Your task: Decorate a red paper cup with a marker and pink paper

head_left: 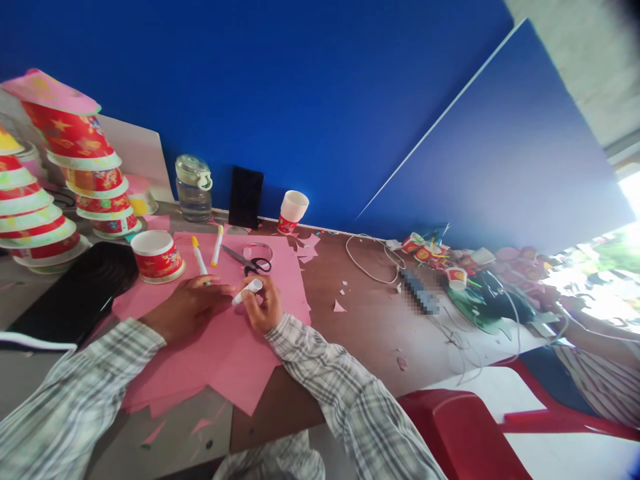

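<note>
My right hand (264, 307) is closed around a white marker (247, 292), held at a slant low over a stack of pink paper sheets (225, 360). My left hand (193, 303) lies on the same paper, fingers stretched toward the marker. A small green piece shows between its fingers; I cannot tell what it is. Just beyond the left hand lie two white markers with yellow ends (198, 253) (217, 245). Black-handled scissors (257, 265) and a roll of tape (257, 252) rest past the right hand. A red-and-white paper cup (157, 257) stands upside down at the paper's left.
Stacked-cup towers (103, 180) (37, 220) and a black device (75, 287) stand left. A water jug (194, 190), phone (246, 197) and nested cups (293, 212) line the blue partition (300, 100). Cables, cups and another person's arm (590, 320) are right, near a red chair (460, 433).
</note>
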Tool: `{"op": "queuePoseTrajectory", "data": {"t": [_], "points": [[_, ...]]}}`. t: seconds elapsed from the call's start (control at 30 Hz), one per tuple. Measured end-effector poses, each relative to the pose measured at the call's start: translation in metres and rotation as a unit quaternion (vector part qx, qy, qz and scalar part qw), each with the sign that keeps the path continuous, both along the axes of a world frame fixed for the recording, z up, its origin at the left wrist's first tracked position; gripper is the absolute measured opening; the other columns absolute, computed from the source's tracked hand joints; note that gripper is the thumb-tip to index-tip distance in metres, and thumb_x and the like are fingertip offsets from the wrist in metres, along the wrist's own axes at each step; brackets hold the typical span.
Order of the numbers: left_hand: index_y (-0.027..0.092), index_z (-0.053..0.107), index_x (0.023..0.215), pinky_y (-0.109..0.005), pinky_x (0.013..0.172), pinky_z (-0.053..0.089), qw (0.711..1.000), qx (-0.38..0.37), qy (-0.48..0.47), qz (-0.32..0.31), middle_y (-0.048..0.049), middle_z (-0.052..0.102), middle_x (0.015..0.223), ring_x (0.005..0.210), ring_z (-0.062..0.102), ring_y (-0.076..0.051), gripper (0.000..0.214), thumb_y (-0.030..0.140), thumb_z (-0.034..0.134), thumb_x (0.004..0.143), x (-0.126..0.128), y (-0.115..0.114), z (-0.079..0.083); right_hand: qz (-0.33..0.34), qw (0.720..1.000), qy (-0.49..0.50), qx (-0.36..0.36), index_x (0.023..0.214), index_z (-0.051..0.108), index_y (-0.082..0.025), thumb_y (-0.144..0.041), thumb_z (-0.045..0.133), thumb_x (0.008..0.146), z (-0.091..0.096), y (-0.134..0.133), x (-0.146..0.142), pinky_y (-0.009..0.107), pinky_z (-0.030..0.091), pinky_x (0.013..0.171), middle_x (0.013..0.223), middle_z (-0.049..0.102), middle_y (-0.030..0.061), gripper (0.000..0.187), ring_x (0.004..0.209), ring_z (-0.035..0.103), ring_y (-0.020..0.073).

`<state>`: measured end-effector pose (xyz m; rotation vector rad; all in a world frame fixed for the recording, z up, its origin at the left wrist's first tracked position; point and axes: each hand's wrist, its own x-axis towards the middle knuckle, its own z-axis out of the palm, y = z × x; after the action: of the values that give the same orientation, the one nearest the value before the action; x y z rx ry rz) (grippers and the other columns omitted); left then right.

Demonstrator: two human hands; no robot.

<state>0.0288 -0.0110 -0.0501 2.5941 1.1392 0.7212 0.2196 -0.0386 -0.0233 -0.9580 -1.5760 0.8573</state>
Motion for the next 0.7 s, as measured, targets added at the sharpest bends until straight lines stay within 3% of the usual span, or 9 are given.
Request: {"op": "queuePoseTrajectory", "data": {"t": [0.1,0.23,0.4,0.53,0.7], "points": [[0.029,0.064,0.096,-0.041,0.078,0.039,1.0,0.024,-0.002,-0.018,-0.0054,0.065,0.097,0.087,0.053,-0.025,0.028,0.033,0.052,0.071,0.0,0.0,-0.001,-0.001,1.0,-0.007,-0.017,0.093,0.051,-0.017,-0.026,0.048,0.083,0.002,0.0,0.0,0.021,0.047,0.054,0.076,0.059,0.0021,0.014,0.058,0.055,0.0092],[0.027,0.065,0.091,-0.041,0.073,0.04,0.999,0.008,0.039,0.004,-0.0074,0.063,0.089,0.08,0.055,-0.025,0.026,0.035,0.052,0.069,0.0,-0.001,0.002,-0.004,0.999,-0.017,-0.027,0.093,0.051,-0.017,-0.026,0.049,0.083,0.001,0.002,-0.001,0.019,0.045,0.053,0.073,0.059,0.0008,0.014,0.057,0.056,0.0089],[0.03,0.066,0.094,-0.036,0.079,0.041,1.0,-0.013,0.004,-0.027,-0.0054,0.063,0.107,0.092,0.057,-0.022,0.031,0.026,0.043,0.074,-0.007,0.002,0.004,-0.012,0.999,-0.025,-0.028,0.092,0.052,-0.017,-0.025,0.05,0.082,0.001,0.003,-0.001,0.02,0.045,0.055,0.073,0.059,0.0008,0.013,0.058,0.054,0.0089],[0.033,0.066,0.093,-0.036,0.082,0.04,0.998,0.009,0.004,-0.061,-0.002,0.063,0.11,0.097,0.055,-0.021,0.032,0.021,0.043,0.074,-0.009,0.003,-0.001,0.003,1.0,-0.021,-0.017,0.091,0.052,-0.017,-0.025,0.05,0.083,0.003,0.001,-0.001,0.019,0.042,0.052,0.069,0.059,-0.0001,0.011,0.054,0.052,0.0085],[0.026,0.067,0.087,-0.036,0.08,0.043,0.999,0.04,0.007,0.007,-0.0068,0.063,0.103,0.088,0.057,-0.022,0.023,0.029,0.052,0.069,-0.001,0.001,-0.004,0.006,0.999,-0.036,-0.019,0.091,0.052,-0.017,-0.026,0.05,0.082,0.004,0.0,-0.001,0.02,0.043,0.053,0.069,0.058,0.0001,0.013,0.054,0.052,0.0089]]}}
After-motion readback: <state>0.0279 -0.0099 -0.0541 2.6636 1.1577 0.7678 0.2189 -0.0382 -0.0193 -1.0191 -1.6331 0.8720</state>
